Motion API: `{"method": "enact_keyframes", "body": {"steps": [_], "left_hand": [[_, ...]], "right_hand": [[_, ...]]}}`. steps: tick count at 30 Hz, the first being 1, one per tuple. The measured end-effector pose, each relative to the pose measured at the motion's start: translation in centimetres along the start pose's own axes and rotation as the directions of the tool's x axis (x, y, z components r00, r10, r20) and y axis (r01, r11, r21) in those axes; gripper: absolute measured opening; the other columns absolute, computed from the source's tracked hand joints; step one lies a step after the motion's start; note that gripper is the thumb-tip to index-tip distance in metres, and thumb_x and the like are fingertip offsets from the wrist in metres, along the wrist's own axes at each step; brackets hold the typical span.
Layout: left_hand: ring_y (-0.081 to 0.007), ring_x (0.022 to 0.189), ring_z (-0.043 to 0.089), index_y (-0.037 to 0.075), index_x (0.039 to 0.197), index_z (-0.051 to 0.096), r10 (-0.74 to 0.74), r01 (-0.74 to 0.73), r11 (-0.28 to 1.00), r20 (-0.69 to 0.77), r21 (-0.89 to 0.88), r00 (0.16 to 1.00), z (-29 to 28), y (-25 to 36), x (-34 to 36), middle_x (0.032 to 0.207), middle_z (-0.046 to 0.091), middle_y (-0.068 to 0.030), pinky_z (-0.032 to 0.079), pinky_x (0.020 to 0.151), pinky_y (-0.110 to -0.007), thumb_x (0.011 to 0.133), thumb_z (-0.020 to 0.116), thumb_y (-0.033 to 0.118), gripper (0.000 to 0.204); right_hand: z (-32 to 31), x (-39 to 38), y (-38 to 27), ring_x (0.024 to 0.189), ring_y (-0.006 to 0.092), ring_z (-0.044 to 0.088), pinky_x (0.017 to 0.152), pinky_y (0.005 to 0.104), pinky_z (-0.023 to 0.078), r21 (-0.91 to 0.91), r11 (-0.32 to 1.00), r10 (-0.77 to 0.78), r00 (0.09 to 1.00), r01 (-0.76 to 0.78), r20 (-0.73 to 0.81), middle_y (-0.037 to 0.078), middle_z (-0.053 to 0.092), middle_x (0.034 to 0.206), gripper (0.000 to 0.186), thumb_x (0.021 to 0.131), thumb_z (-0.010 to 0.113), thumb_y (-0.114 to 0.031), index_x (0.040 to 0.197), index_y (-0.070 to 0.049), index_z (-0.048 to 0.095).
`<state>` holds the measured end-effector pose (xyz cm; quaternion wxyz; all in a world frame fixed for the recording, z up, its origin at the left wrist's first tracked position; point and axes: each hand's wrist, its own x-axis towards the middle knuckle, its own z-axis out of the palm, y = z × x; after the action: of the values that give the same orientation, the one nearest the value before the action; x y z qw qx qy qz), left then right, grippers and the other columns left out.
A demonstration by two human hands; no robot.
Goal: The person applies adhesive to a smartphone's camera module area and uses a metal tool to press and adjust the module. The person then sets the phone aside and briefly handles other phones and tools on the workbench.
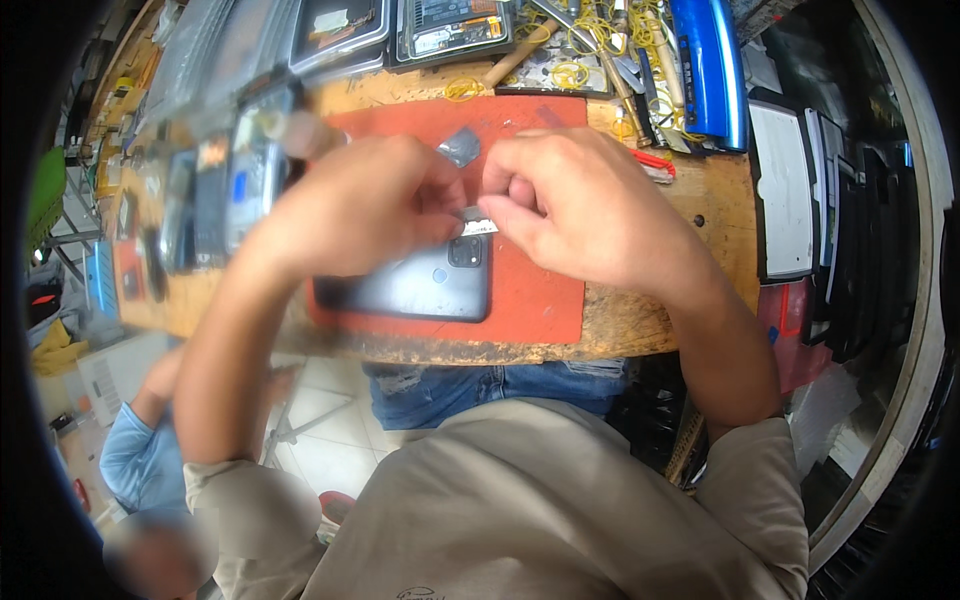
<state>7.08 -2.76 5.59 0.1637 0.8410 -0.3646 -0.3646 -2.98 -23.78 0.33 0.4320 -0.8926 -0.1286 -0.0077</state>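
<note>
Both my hands pinch a small white and silver piece (pixel 478 227) just above a dark phone (pixel 390 290), which lies face down with its square camera block toward the right. My left hand (pixel 395 205) grips the piece from the left and my right hand (pixel 565 210) from the right, fingers curled on each. The phone rests on an orange-red mat (pixel 540 315). A small crumpled grey packet (pixel 458 146) sits beyond my fingers.
Phone parts (pixel 210 200) line the bench's left. Tools with yellow bands (pixel 630 60) and black trays (pixel 445 30) fill the back, beside a blue object (pixel 705 75). Flat panels (pixel 785 190) stand at right. Another person in a blue sleeve (pixel 135 460) is at lower left.
</note>
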Motion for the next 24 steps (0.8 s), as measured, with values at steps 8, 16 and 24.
{"method": "enact_keyframes", "body": {"steps": [8, 16, 24], "left_hand": [[-0.0207, 0.076, 0.075, -0.003, 0.103, 0.077, 0.001, -0.006, 0.999, -0.09, -0.054, 0.996, 0.7, 0.1, -0.7, 0.084, 0.077, -0.0134, 0.058, 0.073, -0.037, 0.09, 0.084, 0.003, 0.017], [-0.0244, 0.077, 0.075, -0.002, 0.102, 0.076, 0.03, -0.029, 0.998, -0.024, 0.064, 0.999, 0.1, 0.4, -0.2, 0.086, 0.078, -0.0146, 0.058, 0.073, -0.038, 0.09, 0.083, 0.004, 0.015], [-0.014, 0.077, 0.065, -0.001, 0.102, 0.077, -0.045, 0.051, 0.997, 0.086, -0.063, 0.995, -0.4, 0.1, 0.6, 0.081, 0.074, -0.0075, 0.054, 0.073, -0.036, 0.092, 0.084, 0.008, 0.015]], "right_hand": [[-0.9, 0.1, 0.2, 0.067, 0.0272, 0.072, 0.061, 0.0397, 0.053, 0.027, 1.0, -0.006, 0.986, 0.011, -0.168, 0.012, 0.073, 0.077, 0.008, 0.095, 0.077, -0.01, 0.097, -0.003, 0.076], [-0.6, -0.1, 0.0, 0.069, 0.0281, 0.073, 0.063, 0.0403, 0.054, 0.012, 0.999, 0.031, 0.996, -0.031, -0.089, 0.013, 0.074, 0.078, 0.008, 0.096, 0.077, -0.011, 0.098, -0.003, 0.075], [-0.7, 0.1, 0.1, 0.07, 0.0313, 0.073, 0.065, 0.0415, 0.055, -0.023, 0.999, 0.032, 0.997, -0.034, -0.066, 0.014, 0.074, 0.079, 0.009, 0.096, 0.077, -0.011, 0.098, -0.003, 0.076]]}}
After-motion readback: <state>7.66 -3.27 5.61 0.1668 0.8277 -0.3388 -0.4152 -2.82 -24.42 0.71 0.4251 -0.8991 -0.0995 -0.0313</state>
